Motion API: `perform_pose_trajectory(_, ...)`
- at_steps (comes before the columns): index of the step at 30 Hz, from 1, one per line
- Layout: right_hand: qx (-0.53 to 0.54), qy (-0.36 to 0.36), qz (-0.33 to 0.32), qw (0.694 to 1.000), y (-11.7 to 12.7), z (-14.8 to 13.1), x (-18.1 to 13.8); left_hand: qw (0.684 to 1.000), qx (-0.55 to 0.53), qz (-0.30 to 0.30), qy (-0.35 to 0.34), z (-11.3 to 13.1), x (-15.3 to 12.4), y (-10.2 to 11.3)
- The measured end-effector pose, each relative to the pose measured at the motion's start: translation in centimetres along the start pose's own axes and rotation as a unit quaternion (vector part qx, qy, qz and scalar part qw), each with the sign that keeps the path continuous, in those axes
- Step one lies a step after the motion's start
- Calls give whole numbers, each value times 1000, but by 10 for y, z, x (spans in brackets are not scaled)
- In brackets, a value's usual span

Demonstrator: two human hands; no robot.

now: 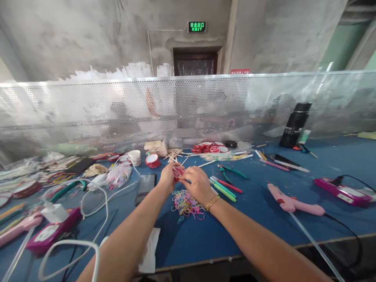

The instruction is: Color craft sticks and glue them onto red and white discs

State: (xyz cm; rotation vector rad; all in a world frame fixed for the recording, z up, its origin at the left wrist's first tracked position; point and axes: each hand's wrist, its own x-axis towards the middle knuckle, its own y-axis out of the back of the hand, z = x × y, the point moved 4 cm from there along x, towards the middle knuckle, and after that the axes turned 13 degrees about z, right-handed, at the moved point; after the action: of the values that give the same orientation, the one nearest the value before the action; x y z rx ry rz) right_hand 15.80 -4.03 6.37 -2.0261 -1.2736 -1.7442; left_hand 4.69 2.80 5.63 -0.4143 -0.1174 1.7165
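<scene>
Both my hands meet over the blue table (252, 223), pinching a small round red-and-white cap (178, 172) between them. My left hand (167, 177) grips the cap's left side with closed fingers. My right hand (197, 183), with a gold bracelet at the wrist, closes on its right side. Just below the hands lies a heap of coloured rubber bands (187, 203). More red caps (209, 147) are piled farther back, and one red cap (152, 160) lies alone to the left.
A pink glue gun (290, 203) lies right, green pliers (232, 171) and coloured sticks (225, 188) near my right hand. A phone (145, 187), white cables (94, 196), a cup (135, 157) and a black flask (295, 124) stand around. A perforated screen (88, 113) walls the far edge.
</scene>
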Motion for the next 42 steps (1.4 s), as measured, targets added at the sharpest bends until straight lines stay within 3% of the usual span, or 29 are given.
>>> perform_pose_trajectory(8, -40, -15, -60, 997, -7, 0, -1, 993, 49, 18, -108, 0, -2, -1)
perform_pose_trajectory(13, -24, -7, -112, 993, -7, 3, -1, 998, 26, 24, -49, 4, -2, 0)
perform_pose_trajectory(16, 74, -86, -164, 980, 2, 2, 0, 999, -27, 21, -15, 10, 2, 3)
perform_pose_trajectory(17, 141, -126, -218, 957, 3, -1, -2, 999, -48, 19, -9, 11, 3, 4)
perform_pose_trajectory(18, 221, -164, -298, 914, 3, -6, -6, 998, -64, 16, -3, 12, 5, 5)
perform_pose_trajectory(20, 379, -199, -470, 772, 5, -24, -18, 996, -88, 8, 10, 13, 8, 5)
perform_pose_trajectory(21, 429, -203, -523, 708, 8, -32, -22, 996, -93, 5, 15, 13, 9, 5)
perform_pose_trajectory(22, 457, -208, -544, 672, 9, -36, -24, 995, -96, 1, 17, 12, 10, 5)
perform_pose_trajectory(23, 464, -219, -539, 668, 9, -36, -24, 995, -97, -2, 18, 12, 10, 4)
perform_pose_trajectory(24, 452, -232, -511, 693, 7, -33, -22, 995, -96, -5, 18, 12, 10, 4)
perform_pose_trajectory(27, 342, -244, -357, 834, 2, -14, -10, 996, -89, -10, 21, 11, 9, 3)
perform_pose_trajectory(29, 243, -208, -241, 916, 4, -3, -1, 996, -80, -7, 26, 11, 8, 3)
perform_pose_trajectory(31, 142, -142, -133, 970, 8, 4, 6, 997, -72, -11, 32, 11, 6, 3)
perform_pose_trajectory(34, 36, -46, -48, 997, 12, 7, 9, 997, -61, -30, 40, 10, 4, 1)
perform_pose_trajectory(42, -13, 25, -61, 998, 8, 11, 8, 998, -10, -45, 35, 3, 1, 0)
